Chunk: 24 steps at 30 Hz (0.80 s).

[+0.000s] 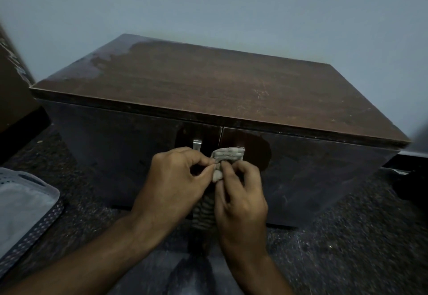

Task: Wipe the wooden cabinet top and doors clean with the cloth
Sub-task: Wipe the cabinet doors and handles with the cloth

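A low dark wooden cabinet [208, 81] stands against the wall, its top scratched and with a dull damp-looking patch at the back left. Two doors meet in the middle, the left door [111, 146] and the right door [312, 169], each with a small metal handle [196, 144]. In front of the door seam I hold a small grey striped cloth [228, 154]. My left hand [176, 178] pinches its edge between thumb and fingers. My right hand [240, 192] grips the bunched cloth from the right; more striped cloth hangs below between the hands.
A pale plastic basket [25, 202] with a perforated rim sits on the floor at the left. Dark speckled flooring [347, 248] surrounds the cabinet. A brown piece of furniture [11, 81] stands at the far left, and a blue-grey wall [208, 5] is behind.
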Each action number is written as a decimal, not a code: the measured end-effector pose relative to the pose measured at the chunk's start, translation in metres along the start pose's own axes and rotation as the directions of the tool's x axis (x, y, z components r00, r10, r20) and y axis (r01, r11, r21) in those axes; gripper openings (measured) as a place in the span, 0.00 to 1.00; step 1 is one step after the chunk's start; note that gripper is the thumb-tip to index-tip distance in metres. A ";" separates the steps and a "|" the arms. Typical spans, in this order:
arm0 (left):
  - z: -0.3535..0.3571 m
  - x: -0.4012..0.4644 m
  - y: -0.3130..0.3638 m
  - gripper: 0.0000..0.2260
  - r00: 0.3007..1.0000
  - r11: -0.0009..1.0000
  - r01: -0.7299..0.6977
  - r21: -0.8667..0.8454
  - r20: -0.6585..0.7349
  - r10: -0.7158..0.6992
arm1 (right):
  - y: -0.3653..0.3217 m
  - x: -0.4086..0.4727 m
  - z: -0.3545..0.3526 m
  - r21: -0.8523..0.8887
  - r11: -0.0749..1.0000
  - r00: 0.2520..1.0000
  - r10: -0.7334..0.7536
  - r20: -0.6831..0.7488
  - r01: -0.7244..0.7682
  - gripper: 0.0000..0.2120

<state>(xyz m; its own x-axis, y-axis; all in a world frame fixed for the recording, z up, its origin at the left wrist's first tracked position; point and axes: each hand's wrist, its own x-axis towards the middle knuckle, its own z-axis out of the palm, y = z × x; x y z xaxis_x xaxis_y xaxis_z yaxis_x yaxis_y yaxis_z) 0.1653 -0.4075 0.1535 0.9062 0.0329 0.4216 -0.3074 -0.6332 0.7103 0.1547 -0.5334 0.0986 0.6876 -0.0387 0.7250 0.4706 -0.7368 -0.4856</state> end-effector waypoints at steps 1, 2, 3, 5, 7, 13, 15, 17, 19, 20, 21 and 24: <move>0.001 0.000 0.001 0.05 1.000 1.000 -0.021 -0.005 0.003 0.021 | 0.003 0.002 -0.005 -0.012 1.000 1.000 -0.001 -0.031 0.000 0.15; 0.003 0.001 0.002 0.05 0.999 0.999 -0.040 -0.005 0.006 0.040 | 0.007 0.003 -0.008 -0.034 0.999 0.999 0.005 -0.052 -0.007 0.15; 0.005 0.001 0.003 0.05 0.999 0.999 -0.052 -0.006 0.008 0.052 | 0.012 0.004 -0.009 -0.054 0.998 0.998 0.015 -0.063 -0.019 0.14; 0.008 0.001 0.003 0.05 0.998 0.998 -0.060 -0.001 0.007 0.060 | 0.018 0.001 -0.008 -0.094 0.995 0.999 0.027 -0.044 -0.031 0.15; 0.010 0.001 0.002 0.05 0.998 0.998 -0.057 0.002 0.015 0.057 | 0.023 -0.007 -0.007 -0.132 0.991 1.000 0.015 0.002 -0.014 0.15; 0.010 0.002 0.000 0.04 0.997 1.000 0.004 0.004 0.072 -0.004 | 0.031 -0.015 -0.002 -0.042 0.998 0.999 0.039 -0.001 -0.039 0.11; 0.012 0.001 0.001 0.03 0.995 1.000 0.026 0.012 0.091 -0.027 | 0.033 -0.014 0.004 0.012 0.995 0.995 0.094 -0.021 -0.094 0.08; 0.011 0.000 0.000 0.03 0.995 0.999 0.047 0.019 0.083 -0.048 | 0.037 -0.017 0.011 0.022 0.987 0.987 0.161 0.009 -0.161 0.08; 0.009 0.000 -0.001 0.03 0.995 0.997 0.074 0.014 0.068 -0.074 | 0.038 -0.021 0.011 0.019 0.982 0.982 0.190 0.010 -0.190 0.09; 0.007 0.000 -0.001 0.02 0.993 0.995 0.095 0.011 0.066 -0.095 | 0.036 -0.022 0.010 0.024 0.985 0.985 0.172 -0.007 -0.171 0.10; 0.005 0.000 -0.002 0.02 0.992 0.994 0.113 0.008 0.063 -0.113 | 0.033 -0.021 0.008 0.037 0.989 0.989 0.146 -0.024 -0.145 0.10; 0.003 0.001 -0.004 0.03 0.988 0.991 0.135 0.016 0.077 -0.135 | 0.023 -0.017 0.000 0.036 0.996 0.994 0.088 -0.068 -0.086 0.10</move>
<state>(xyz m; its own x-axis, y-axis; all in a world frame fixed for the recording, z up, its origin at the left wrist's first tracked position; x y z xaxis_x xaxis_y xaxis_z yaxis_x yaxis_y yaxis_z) 0.1681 -0.4073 0.1494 0.9591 0.0588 0.2769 -0.1781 -0.6352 0.7515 0.1538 -0.5494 0.0750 0.6874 -0.1493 0.7107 0.4290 -0.7061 -0.5633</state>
